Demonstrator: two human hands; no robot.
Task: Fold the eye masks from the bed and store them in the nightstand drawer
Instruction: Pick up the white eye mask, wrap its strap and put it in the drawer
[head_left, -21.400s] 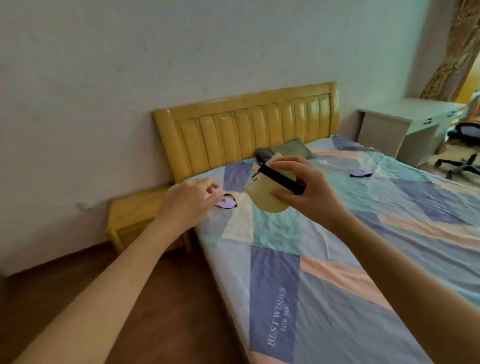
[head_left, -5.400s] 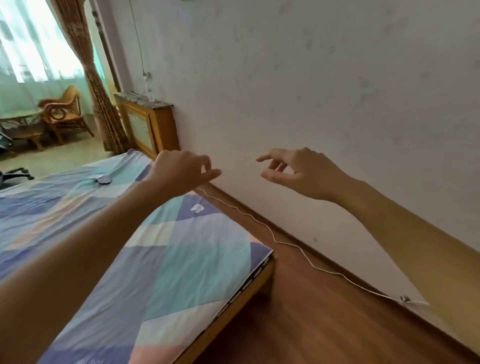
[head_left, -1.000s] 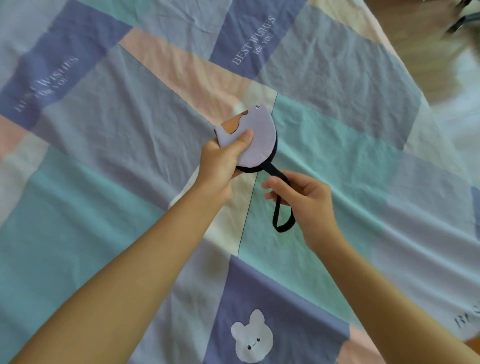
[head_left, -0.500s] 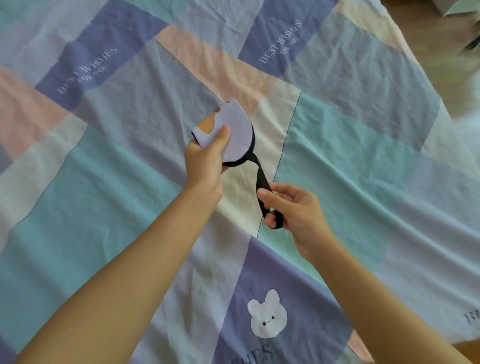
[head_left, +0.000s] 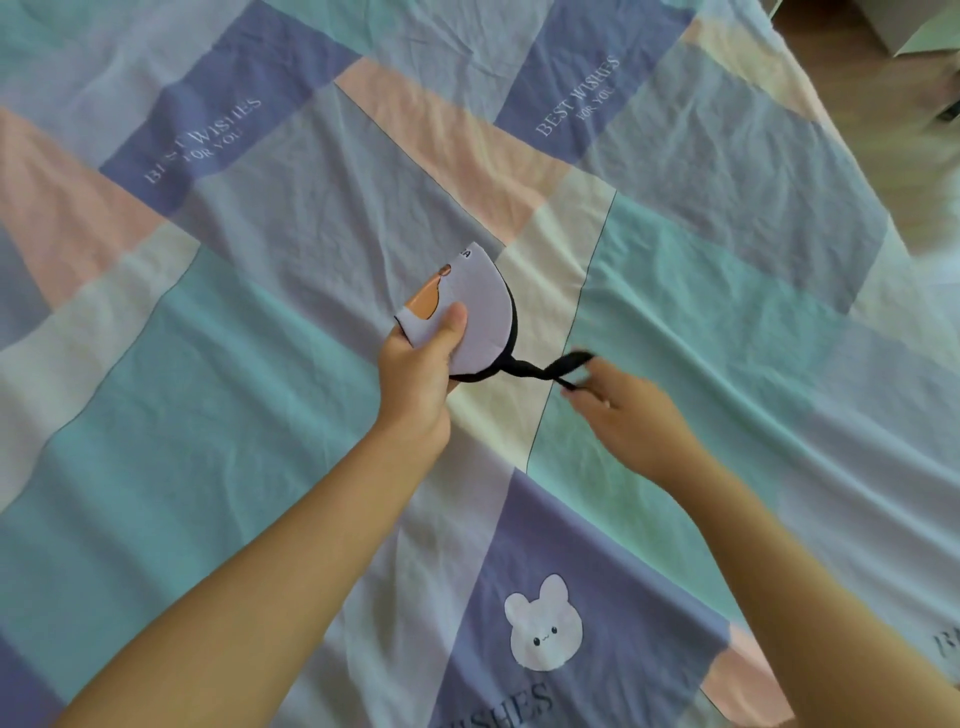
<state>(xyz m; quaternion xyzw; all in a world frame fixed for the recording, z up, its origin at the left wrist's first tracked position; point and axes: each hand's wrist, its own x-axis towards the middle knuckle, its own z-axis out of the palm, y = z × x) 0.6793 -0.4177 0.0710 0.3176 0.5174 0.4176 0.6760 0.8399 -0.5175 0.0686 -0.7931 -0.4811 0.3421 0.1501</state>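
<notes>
One folded eye mask (head_left: 475, 306), two hands (head_left: 415, 374) (head_left: 631, 415) gripping, one strap (head_left: 545, 371)

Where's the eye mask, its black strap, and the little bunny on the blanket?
eye mask (head_left: 480, 306), head view, on its lilac front face.
black strap (head_left: 540, 374), head view, on the twisted stretch between the hands.
bunny (head_left: 543, 626), head view, on its white face.

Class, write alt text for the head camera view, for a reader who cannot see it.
A person's left hand holds a folded lavender eye mask above a patchwork bedsheet, while the right hand pulls its black strap out to the right. The sheet shows a white bunny print near the bottom.
</notes>
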